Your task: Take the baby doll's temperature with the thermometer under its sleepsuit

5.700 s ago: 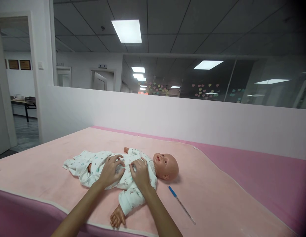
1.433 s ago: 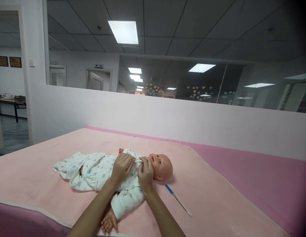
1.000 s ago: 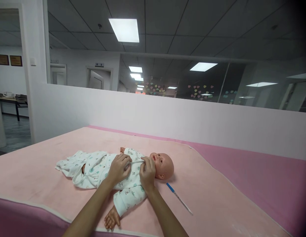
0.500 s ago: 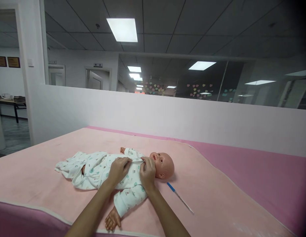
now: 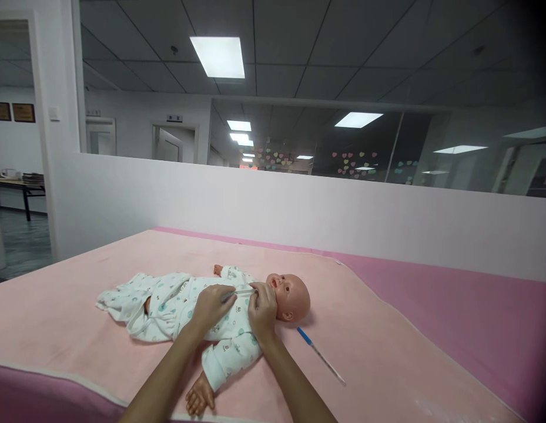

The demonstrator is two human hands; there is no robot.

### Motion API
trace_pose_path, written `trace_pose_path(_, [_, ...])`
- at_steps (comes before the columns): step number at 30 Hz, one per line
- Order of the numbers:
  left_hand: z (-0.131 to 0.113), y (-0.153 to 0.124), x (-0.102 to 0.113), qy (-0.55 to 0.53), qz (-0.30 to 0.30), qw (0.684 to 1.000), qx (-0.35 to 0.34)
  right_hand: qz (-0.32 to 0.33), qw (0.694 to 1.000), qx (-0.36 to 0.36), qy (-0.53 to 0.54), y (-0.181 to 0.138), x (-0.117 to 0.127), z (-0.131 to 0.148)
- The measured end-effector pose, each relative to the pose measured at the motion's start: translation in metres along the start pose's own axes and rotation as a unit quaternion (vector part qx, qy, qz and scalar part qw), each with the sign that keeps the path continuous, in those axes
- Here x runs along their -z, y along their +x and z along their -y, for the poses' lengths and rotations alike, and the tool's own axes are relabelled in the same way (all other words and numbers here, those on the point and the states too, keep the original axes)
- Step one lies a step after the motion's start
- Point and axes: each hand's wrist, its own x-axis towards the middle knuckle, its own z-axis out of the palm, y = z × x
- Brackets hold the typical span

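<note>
A baby doll (image 5: 292, 296) in a white printed romper (image 5: 167, 299) lies on its back on a pale pink blanket (image 5: 378, 352), head to the right. My left hand (image 5: 211, 306) is closed on the romper at the doll's chest. My right hand (image 5: 263, 309) pinches the romper's neckline just below the doll's chin. A thin strip of fabric stretches between the two hands. A slim thermometer with a blue end (image 5: 321, 356) lies on the blanket right of the doll.
The blanket covers a pink mattress (image 5: 475, 317) backed by a low white partition wall (image 5: 299, 205) with glass above. A doorway at the left shows a desk (image 5: 17, 188) in another room.
Earlier both hands lay on the doll's belly; they have moved up to the chest and neckline. In the last second they barely shift, the left hand sliding slightly lower.
</note>
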Motion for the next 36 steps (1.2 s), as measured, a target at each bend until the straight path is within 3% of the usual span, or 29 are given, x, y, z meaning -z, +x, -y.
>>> trace_pose_path(10, [-0.011, 0.0, 0.007, 0.018, 0.013, 1.0, -0.02, 0.005, 1.0, -0.005, 0.004, 0.0, 0.001, 0.001])
trace_pose_path(23, [-0.004, -0.001, 0.003, 0.037, 0.013, 0.999, -0.006, 0.006, 1.0, 0.0, -0.001, 0.001, 0.001, 0.001])
trace_pose_path(36, [-0.005, 0.001, 0.005, 0.029, -0.005, 0.999, -0.038, 0.008, 1.0, -0.002, 0.005, 0.001, 0.002, 0.002])
